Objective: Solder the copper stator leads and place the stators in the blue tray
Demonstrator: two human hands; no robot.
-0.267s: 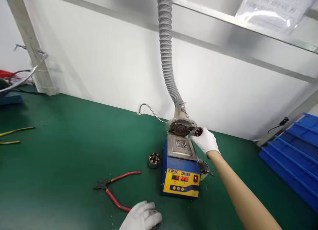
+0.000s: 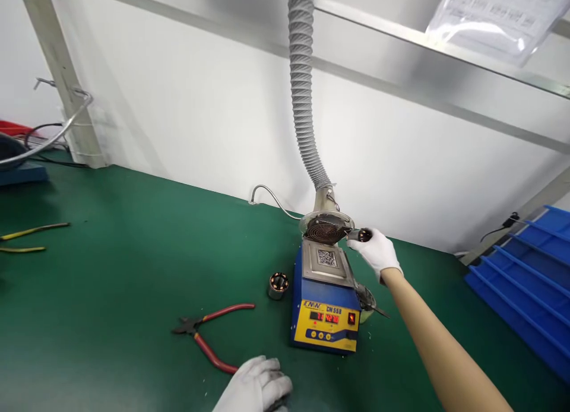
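My right hand (image 2: pixel 377 252), in a white glove, is closed on a dark metal ring part (image 2: pixel 364 235) beside the top of a blue and yellow solder pot (image 2: pixel 327 305) with a lit red display. A second ring part (image 2: pixel 278 285) with copper windings stands on the green table left of the pot. Gloved too, my left hand (image 2: pixel 258 388) is at the bottom edge with its fingers curled around something dark, mostly hidden. Red-handled cutters (image 2: pixel 214 351) lie with handles spread, one handle end reaching my left hand.
A grey ribbed hose (image 2: pixel 303 91) ends in a hood (image 2: pixel 327 216) behind the pot. A small cup (image 2: pixel 366 299) with a tool sits at its right. Blue trays (image 2: pixel 525 281) stand right; yellow-handled pliers (image 2: pixel 31 231) lie left.
My right hand and the ring part in it have moved slightly to the right, away from the hood. The view has shifted a little. My left hand looks nearly unchanged.
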